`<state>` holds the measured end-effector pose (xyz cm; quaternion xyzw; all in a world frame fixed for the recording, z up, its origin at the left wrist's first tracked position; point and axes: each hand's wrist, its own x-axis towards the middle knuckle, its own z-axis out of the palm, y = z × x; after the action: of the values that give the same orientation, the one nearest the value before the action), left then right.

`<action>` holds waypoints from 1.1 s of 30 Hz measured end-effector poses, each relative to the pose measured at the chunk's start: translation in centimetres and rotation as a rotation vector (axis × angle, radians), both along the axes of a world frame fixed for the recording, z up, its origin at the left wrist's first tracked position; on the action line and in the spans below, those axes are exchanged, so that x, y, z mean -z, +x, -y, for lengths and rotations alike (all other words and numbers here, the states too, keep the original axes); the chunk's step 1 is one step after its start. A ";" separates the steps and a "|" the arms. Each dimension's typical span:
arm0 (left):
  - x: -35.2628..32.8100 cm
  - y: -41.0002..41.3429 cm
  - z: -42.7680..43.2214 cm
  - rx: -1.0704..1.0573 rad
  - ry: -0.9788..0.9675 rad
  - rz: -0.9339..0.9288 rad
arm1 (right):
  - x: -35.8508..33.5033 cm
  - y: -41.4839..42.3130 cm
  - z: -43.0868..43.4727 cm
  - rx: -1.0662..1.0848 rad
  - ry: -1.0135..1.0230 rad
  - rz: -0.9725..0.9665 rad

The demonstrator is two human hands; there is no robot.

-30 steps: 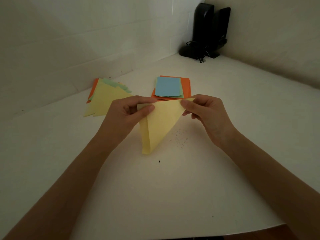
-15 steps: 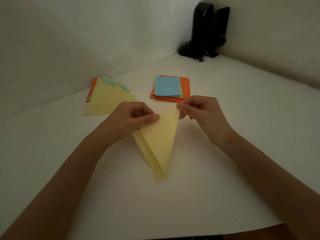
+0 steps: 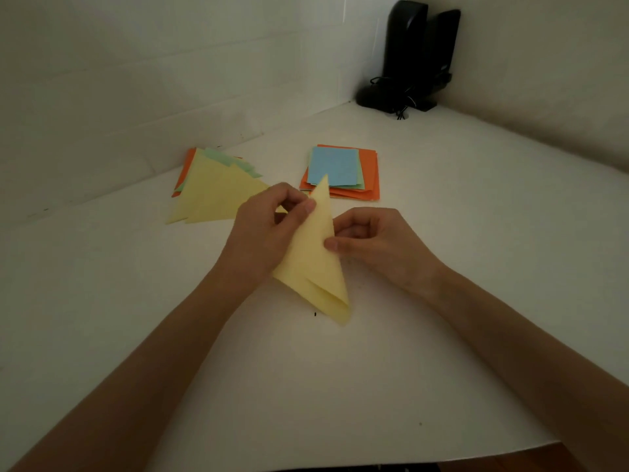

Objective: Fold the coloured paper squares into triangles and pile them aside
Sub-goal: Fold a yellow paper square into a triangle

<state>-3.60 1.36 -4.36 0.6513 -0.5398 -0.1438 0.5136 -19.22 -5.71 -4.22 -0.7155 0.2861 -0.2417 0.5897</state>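
- The step in hand appeared to be the fold itself: a yellow sheet was already doubled into a triangle, but its two layers gaped apart along the lower left edge, so the crease looked unfinished.
- The sheet stood between the two hands over the middle of the tabletop, one tip pointing up and away, the other down toward the person. Whether the lower tip touched the surface could not be told.
- The left hand grasped the sheet near its upper tip, thumb pressed on the facing side and fingers curled behind.
- The right hand pinched the sheet's right edge about midway down, its other fingers curled in.
- Both forearms reached in from the near edge, wrists raised off the surface.
- The next move probably called for matching the corners, laying the sheet down and pressing the crease flat, then carrying it to the far left.
- There the pile of folded triangles lay, with a yellow one on top; the left hand overlapped its near corner in view.
- The stack of unfolded squares, blue on top, sat just beyond the hands, so more folding remained.
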 end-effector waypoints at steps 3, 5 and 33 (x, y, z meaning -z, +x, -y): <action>-0.1 0.7 0.0 -0.137 -0.081 -0.015 | -0.2 0.0 -0.2 -0.028 -0.032 -0.038; 0.0 0.8 0.0 -0.179 -0.104 -0.011 | -0.2 -0.1 -0.2 -0.046 -0.065 -0.071; 0.1 -2.0 0.2 0.144 0.064 -1.094 | 0.4 -0.1 0.4 0.253 -0.242 0.246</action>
<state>-5.63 1.12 -4.48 0.4583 -0.2326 -0.5122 0.6881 -19.35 -6.13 -4.61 -0.7048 0.2683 -0.4319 0.4948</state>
